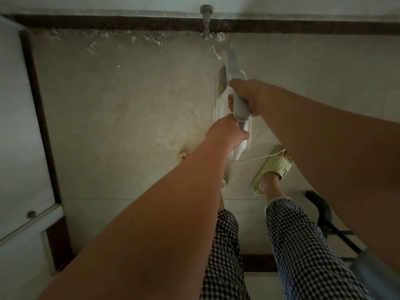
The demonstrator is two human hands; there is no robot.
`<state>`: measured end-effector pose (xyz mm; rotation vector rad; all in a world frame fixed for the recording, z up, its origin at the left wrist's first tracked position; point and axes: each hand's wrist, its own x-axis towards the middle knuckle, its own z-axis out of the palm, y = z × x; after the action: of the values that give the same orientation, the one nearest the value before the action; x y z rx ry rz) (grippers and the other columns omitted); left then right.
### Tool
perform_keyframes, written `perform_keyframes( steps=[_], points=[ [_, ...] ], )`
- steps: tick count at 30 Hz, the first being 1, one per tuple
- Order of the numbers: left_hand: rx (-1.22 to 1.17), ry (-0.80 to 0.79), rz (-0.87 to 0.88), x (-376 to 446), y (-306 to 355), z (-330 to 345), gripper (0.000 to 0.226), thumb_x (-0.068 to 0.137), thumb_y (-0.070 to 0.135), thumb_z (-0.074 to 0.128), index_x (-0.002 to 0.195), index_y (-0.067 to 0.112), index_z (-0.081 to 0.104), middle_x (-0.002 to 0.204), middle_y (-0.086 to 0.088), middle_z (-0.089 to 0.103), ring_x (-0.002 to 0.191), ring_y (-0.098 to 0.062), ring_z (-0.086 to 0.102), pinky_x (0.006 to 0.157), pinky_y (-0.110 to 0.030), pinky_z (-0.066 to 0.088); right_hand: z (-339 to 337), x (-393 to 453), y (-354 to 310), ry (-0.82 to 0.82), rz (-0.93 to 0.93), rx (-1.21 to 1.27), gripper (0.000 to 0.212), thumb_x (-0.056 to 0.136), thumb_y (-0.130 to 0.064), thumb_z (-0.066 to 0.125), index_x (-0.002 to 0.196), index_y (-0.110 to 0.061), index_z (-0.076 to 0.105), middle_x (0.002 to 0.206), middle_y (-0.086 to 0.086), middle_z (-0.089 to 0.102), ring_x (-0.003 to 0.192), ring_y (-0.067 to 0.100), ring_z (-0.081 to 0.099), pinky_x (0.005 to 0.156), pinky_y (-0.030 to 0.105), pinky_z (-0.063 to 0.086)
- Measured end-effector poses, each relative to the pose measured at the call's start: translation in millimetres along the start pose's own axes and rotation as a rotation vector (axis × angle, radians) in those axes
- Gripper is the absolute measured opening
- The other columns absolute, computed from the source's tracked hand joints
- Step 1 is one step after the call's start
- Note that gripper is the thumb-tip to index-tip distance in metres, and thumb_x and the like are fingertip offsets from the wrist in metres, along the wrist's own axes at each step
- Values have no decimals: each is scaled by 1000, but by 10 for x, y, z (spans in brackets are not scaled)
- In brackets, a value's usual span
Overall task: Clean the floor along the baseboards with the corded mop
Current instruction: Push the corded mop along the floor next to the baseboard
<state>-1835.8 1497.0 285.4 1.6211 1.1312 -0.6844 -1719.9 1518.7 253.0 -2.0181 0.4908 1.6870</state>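
While both arms reach forward, right hand (249, 98) grips the upper mop handle (239, 105); left hand (227, 133) grips lower, its tip near dusty baseboard (129, 23); cord (255, 159) trails to floor (129, 115).

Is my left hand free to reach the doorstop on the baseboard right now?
Probably not: the left hand grips the mop handle, and the doorstop sits well beyond it.

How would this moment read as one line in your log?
step: mopping toward baseboard | left hand: grips mop handle lower | right hand: grips higher | cord: trails by slipper
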Motion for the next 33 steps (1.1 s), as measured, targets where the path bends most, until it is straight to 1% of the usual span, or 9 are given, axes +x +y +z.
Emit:
perform_keyframes(
  steps=[3,6,7,14,19,23,28,33],
  points=[
    [14,-8,-1,-43,-52,0,41,88,39,66,118,14,54,110,-5,65,101,-26,62,91,-41,50,48,-12,58,-5,5,7,29,93,-37,58,83,-11,52,61,0,53,48,10,51,45,21,47],
    [17,-17,-13,-96,-111,3,41,87,39,66,117,14,54,109,-5,65,101,-26,62,91,-41,50,94,-18,116,-12,12,15,28,93,-37,59,91,-10,53,62,0,55,49,11,52,46,22,48],
    [18,-22,-16,-118,-135,0,41,87,39,66,118,14,54,109,-5,65,101,-25,62,90,-41,51,114,-31,139,-17,17,22,28,93,-37,59,92,-10,52,62,1,55,49,11,52,47,23,48],
    [49,-15,-26,-240,-329,-77,42,87,39,64,120,15,53,108,-5,65,99,-25,62,88,-40,51,327,-159,234,-33,13,71,30,96,-35,56,82,-10,50,63,1,52,51,11,49,50,24,47],
    [55,-15,-18,-260,-407,-188,44,88,39,64,122,13,52,110,-5,64,101,-25,62,88,-38,50,438,-190,192,-46,34,68,28,95,-34,56,85,-9,51,62,1,51,51,11,49,50,24,47],
    [62,-8,-9,-217,-426,-270,45,88,40,65,123,14,52,112,-5,64,103,-26,62,88,-38,50,487,-164,122,-44,20,59,26,95,-34,56,88,-10,52,62,1,52,50,11,50,46,22,47],
    [65,-6,1,-137,-411,-331,45,88,39,65,122,14,53,111,-4,64,103,-25,62,91,-40,50,501,-99,35,-41,8,54,27,94,-35,58,87,-10,53,62,0,53,51,10,51,51,23,49],
    [78,-8,1,-102,-365,-322,42,88,39,65,120,13,54,109,-5,64,101,-25,62,90,-40,50,459,-21,42,-32,-2,60,28,93,-36,59,88,-10,52,60,1,54,48,12,51,48,24,47]
  ],
)
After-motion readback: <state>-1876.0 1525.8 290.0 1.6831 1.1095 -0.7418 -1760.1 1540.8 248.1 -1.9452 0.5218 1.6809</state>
